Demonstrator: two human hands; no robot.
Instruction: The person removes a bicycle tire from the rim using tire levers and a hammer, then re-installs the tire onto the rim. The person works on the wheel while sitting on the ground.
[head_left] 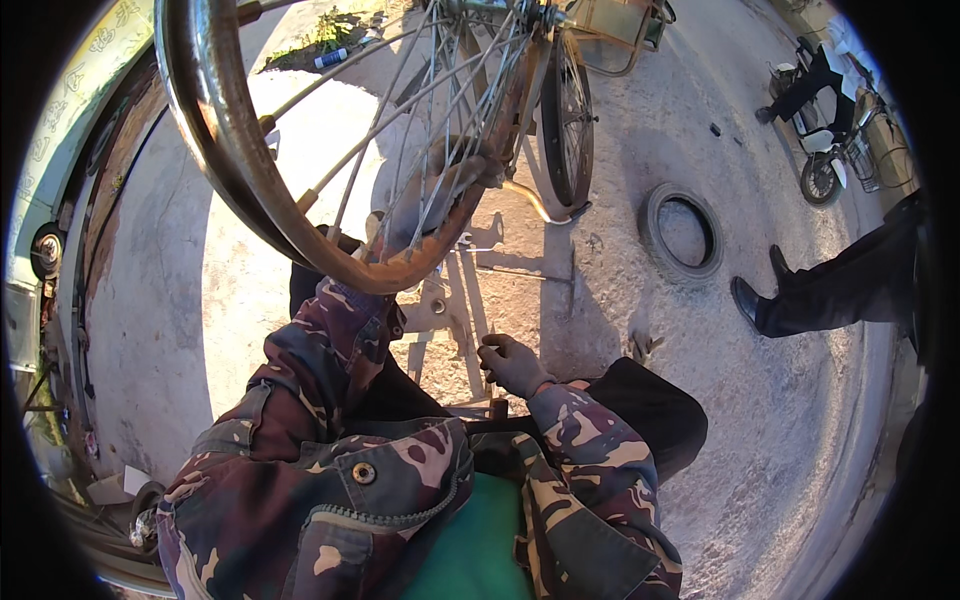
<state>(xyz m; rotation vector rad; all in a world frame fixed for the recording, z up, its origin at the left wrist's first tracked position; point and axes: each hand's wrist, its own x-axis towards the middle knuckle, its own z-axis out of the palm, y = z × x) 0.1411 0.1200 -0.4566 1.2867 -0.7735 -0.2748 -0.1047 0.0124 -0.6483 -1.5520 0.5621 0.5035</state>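
A spoked bicycle wheel with a rusty rim [395, 272] stands raised in front of me, filling the upper left. Behind its spokes is my left hand [430, 195], with the fingers curled against the right side of the rim; the spokes partly cover it. My right hand [513, 365] is low in front of my lap, apart from the wheel. Its fingers are pinched together, and whatever they may hold is too small to make out. Beneath the wheel, a small wrench [464, 241] and a metal ring [438, 306] lie on the ground.
Another bicycle wheel [567, 125] stands beyond the rim, near a bent metal bar [530, 200]. A loose tyre [652, 222] lies to the right. A person's dark-trousered legs [840, 290] are at the right edge, below a parked two-wheeler [822, 175]. A blue can [331, 58] lies far off.
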